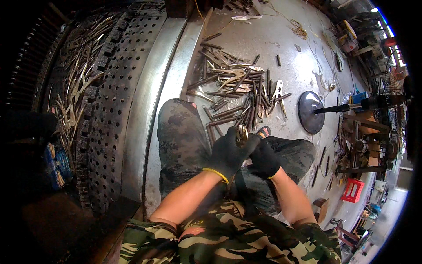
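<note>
A: Where does the metal piece (242,135) lie, and what holds it?
B: Near the centre, its exposed end projecting towards twelve o'clock from the black-gloved left hand (228,153), which is closed around it. The right hand (265,159) meets the left at about four o'clock of the piece. The hands are together; whether the right also grips the metal cannot be told.
A: Which step is in hand?
B: Apparently, handling one piece at close quarters. The next move would seem to call for a firm left grip and a clear view of the exposed end.
A: And its appearance?
B: Worn grey-brown metal with a bright glint, blunt and plier-like; the remainder is hidden by the gloves. Beyond it, at twelve o'clock, plier-like tools (232,72) and dark tubes (225,120) lie heaped on the floor (281,42).
</note>
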Demonstrator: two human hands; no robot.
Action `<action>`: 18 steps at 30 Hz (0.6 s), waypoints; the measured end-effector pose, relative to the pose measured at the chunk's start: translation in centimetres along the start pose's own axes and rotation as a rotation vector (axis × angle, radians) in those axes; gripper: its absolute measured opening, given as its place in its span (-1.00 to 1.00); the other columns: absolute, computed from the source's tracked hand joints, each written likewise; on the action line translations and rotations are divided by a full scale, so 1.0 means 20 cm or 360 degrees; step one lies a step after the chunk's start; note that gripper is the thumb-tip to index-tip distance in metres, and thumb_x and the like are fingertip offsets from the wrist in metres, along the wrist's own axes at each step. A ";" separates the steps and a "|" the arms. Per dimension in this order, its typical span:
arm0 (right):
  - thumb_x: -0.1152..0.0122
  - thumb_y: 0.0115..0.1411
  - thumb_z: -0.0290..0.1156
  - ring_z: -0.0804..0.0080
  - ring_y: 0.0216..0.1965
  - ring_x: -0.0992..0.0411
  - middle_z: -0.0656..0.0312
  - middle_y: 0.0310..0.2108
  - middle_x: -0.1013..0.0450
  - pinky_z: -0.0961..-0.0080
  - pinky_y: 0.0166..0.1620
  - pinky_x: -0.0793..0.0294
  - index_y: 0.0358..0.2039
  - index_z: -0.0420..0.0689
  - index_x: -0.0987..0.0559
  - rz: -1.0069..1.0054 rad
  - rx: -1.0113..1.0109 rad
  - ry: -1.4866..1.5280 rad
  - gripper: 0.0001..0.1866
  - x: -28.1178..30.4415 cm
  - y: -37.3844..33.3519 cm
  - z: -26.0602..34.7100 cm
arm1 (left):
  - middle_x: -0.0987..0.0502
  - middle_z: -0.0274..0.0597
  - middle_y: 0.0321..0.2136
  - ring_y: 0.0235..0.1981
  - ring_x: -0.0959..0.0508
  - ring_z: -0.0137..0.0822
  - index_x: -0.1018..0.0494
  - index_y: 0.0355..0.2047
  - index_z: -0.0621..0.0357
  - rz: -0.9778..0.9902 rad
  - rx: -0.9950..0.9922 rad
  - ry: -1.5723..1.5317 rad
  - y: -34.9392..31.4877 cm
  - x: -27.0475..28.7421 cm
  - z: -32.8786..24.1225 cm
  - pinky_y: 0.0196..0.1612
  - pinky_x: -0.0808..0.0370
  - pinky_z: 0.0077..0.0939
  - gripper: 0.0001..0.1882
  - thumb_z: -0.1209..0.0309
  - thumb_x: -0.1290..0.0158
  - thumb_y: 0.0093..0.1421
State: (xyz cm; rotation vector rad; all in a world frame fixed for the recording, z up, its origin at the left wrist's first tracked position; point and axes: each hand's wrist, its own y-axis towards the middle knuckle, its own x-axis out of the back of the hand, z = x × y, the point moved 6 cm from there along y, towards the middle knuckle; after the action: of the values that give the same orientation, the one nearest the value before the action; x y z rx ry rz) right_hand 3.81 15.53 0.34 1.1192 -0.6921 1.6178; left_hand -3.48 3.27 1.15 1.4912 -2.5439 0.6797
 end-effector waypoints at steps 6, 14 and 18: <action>-0.13 -0.01 -0.50 -0.12 -0.15 -0.43 -0.14 -0.05 -0.43 0.10 -0.07 -0.43 -0.03 -0.33 -0.48 0.0019 0.0008 -0.0555 -0.53 -0.07 -0.03 0.10 | -0.57 0.25 -0.40 -0.28 -0.59 0.21 -0.41 -0.25 0.29 -0.0055 0.0108 0.0063 0.01 0.01 0.01 -0.22 -0.50 -0.04 -0.34 -0.17 -0.14 0.07; -0.06 0.14 -0.47 -0.10 -0.21 -0.44 -0.13 -0.23 -0.47 0.13 -0.17 -0.42 -0.12 -0.33 -0.49 -0.0069 -0.0301 0.0323 -0.70 -0.04 0.01 -0.02 | -0.58 0.19 -0.41 -0.29 -0.59 0.20 -0.42 -0.25 0.28 -0.0093 -0.0286 0.0011 0.03 -0.02 0.07 -0.21 -0.49 -0.07 -0.36 -0.15 -0.13 0.09; -0.03 0.17 -0.49 -0.16 -0.27 -0.45 -0.15 -0.34 -0.46 0.09 -0.24 -0.41 -0.13 -0.31 -0.48 0.0087 -0.0131 0.0238 -0.74 -0.12 -0.03 -0.17 | -0.59 0.16 -0.42 -0.30 -0.60 0.18 -0.43 -0.25 0.28 -0.0060 -0.0400 -0.0010 0.03 -0.06 0.10 -0.21 -0.50 -0.08 -0.39 -0.13 -0.13 0.10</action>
State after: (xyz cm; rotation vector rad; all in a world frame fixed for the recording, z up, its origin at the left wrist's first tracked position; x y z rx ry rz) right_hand 3.32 17.60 -3.19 0.9167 -0.6898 1.6850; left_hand -3.22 3.57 -1.15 1.4528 -2.4874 0.3346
